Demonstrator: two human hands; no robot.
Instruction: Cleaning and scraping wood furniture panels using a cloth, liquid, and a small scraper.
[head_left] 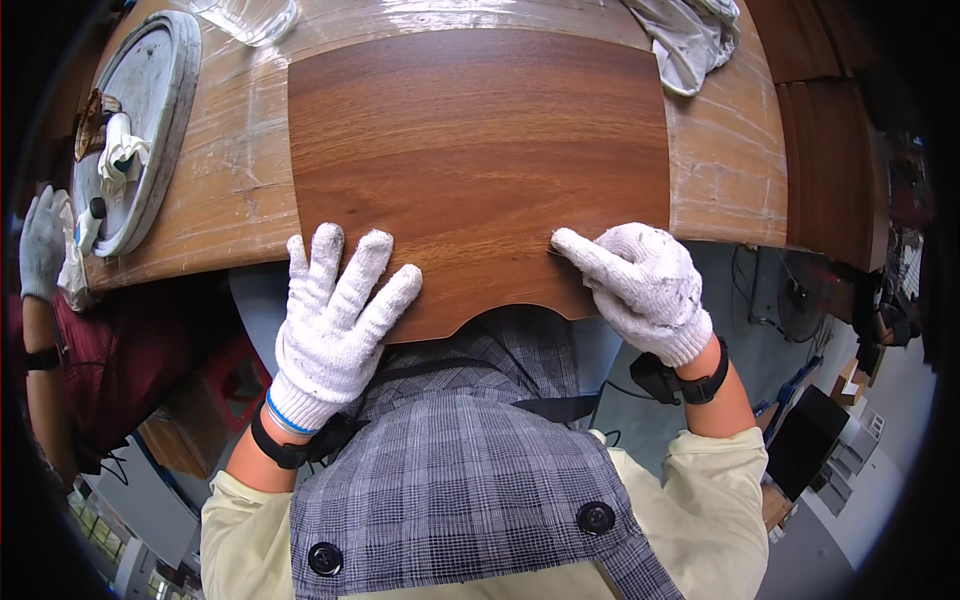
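Note:
A brown wood-grain panel (480,150) lies flat on the table, its near edge overhanging towards my apron and cut with a shallow curved notch. My left hand (340,320), in a white knitted glove, rests on the panel's near left corner with fingers spread. At the near right corner is my right hand (640,285), gloved the same way. Its index finger stretches along the panel's surface while the other fingers curl in. A thin dark line shows by that fingertip; whether the curled fingers hold anything is hidden.
The table (235,170) is covered in clear film. At the left stands a round grey tray (165,165) with a white cloth (122,155) and a small bottle. A pale cloth (690,40) lies far right. Another person's gloved hand (42,245) is at the left edge.

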